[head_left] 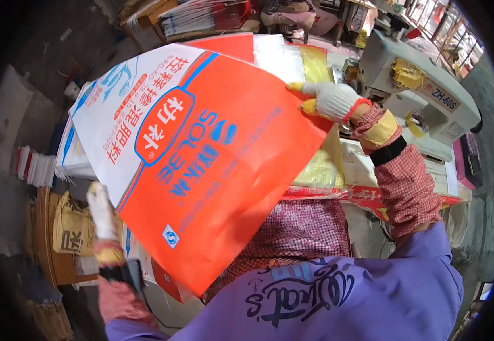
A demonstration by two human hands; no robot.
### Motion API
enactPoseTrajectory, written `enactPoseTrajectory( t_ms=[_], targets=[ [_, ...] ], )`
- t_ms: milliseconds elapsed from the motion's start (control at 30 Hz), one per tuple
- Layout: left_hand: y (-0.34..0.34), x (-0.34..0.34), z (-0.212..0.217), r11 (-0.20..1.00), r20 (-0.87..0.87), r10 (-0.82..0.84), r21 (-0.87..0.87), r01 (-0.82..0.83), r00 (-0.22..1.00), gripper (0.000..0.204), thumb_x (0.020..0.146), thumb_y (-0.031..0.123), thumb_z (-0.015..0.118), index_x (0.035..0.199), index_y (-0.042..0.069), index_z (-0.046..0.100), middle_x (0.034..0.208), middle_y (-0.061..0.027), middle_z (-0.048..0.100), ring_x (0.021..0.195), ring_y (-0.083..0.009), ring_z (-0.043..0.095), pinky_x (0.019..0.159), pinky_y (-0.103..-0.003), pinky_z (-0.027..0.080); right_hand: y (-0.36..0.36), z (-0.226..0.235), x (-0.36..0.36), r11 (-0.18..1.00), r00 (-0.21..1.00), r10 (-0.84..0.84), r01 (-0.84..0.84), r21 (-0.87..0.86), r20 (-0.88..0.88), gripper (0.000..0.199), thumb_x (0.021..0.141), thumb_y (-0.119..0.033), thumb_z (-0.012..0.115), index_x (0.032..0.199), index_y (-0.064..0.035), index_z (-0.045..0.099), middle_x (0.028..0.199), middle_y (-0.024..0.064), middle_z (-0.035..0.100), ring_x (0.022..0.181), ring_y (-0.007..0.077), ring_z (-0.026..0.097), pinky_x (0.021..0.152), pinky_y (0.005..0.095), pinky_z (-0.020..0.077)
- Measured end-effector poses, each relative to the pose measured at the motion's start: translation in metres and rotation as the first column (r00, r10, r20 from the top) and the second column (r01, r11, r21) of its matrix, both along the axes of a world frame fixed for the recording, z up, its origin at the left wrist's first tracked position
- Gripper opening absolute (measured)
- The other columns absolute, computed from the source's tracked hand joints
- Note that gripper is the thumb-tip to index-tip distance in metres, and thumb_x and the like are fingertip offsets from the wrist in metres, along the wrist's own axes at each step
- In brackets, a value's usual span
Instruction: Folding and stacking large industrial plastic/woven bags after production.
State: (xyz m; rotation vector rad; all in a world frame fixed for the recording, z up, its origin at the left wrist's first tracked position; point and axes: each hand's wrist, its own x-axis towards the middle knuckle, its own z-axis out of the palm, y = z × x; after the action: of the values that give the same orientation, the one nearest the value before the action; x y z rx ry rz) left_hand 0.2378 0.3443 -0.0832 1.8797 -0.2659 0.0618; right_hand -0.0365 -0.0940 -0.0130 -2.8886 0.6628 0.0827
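The orange and white woven sack (213,165) fills the middle of the view, held up flat and tilted between the person's two hands, above the lap and in front of the sewing table. It is one sack, empty and unfilled, lying as a flat sheet. Its larger part is bright orange with pale blue lettering and a small white square mark near the lower corner; the upper left part is white with red and blue print, and a blue-edged orange oval sits across the border between the two colours. Its surface is glossy and slightly creased.

Behind it, a grey-white industrial sewing machine (417,91) stands at the upper right, with one roll of yellow tape resting on its top. Beneath the raised sack lies a stack of more flat sacks (321,170), the topmost yellow, with a red-edged one sticking out along the table's front. At the far left stands one filled tan bag (71,227) with dark print, on a wooden surface, and beside it a small pile of white sheets (36,167).

The right hand (332,99), in a white knit glove with yellow fingertips, has its fingers pinched shut on the sack's upper right edge. The left hand (102,213), also white-gloved, grips the sack's lower left edge, fingers closed around it.
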Motion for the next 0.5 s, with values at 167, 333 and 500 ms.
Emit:
enactPoseTrajectory(
  t_ms=[167, 333, 500],
  targets=[
    [-0.019, -0.156, -0.029, 0.915, -0.275, -0.341, -0.319, 0.249, 0.899, 0.056, 0.089, 0.039, 0.049, 0.125, -0.001, 0.039, 0.119, -0.0105, 0.05, 0.106, -0.0182, 0.05, 0.089, -0.032, 0.042, -0.026, -0.077, -0.004, 0.987, 0.999, -0.015, 0.021, 0.159, -0.039, 0.045, 0.082, -0.035, 0.049, 0.125, -0.0241, 0.046, 0.097, 0.018, 0.061, 0.086, 0.0326, 0.06, 0.074, 0.038, 0.0471],
    [0.003, -0.239, -0.045, 0.917, -0.421, -0.391, -0.104, 0.385, 0.818, 0.058, 0.087, 0.041, 0.051, 0.127, 0.0, 0.038, 0.121, -0.0091, 0.047, 0.109, -0.0187, 0.044, 0.092, -0.033, 0.036, 0.018, -0.064, -0.032, 0.984, 0.918, 0.075, -0.131, 0.119, 0.389, 0.053, 0.079, -0.031, 0.057, 0.125, -0.0078, 0.044, 0.106, 0.0234, 0.057, 0.1, 0.0378, 0.053, 0.085, 0.0411, 0.0424],
    [0.004, -0.253, -0.052, 0.96, -0.342, -0.231, -0.23, 0.157, 0.911, 0.041, 0.086, 0.025, 0.057, 0.117, -0.001, 0.048, 0.109, -0.0065, 0.057, 0.1, -0.0153, 0.052, 0.086, -0.031, 0.041, 0.063, -0.078, -0.047, 0.976, 0.949, -0.017, 0.083, -0.2, 0.314, 0.061, 0.065, -0.016, 0.071, 0.122, -0.0114, 0.05, 0.108, 0.0186, 0.052, 0.099, 0.0351, 0.049, 0.083, 0.0388, 0.0447]
  ],
)
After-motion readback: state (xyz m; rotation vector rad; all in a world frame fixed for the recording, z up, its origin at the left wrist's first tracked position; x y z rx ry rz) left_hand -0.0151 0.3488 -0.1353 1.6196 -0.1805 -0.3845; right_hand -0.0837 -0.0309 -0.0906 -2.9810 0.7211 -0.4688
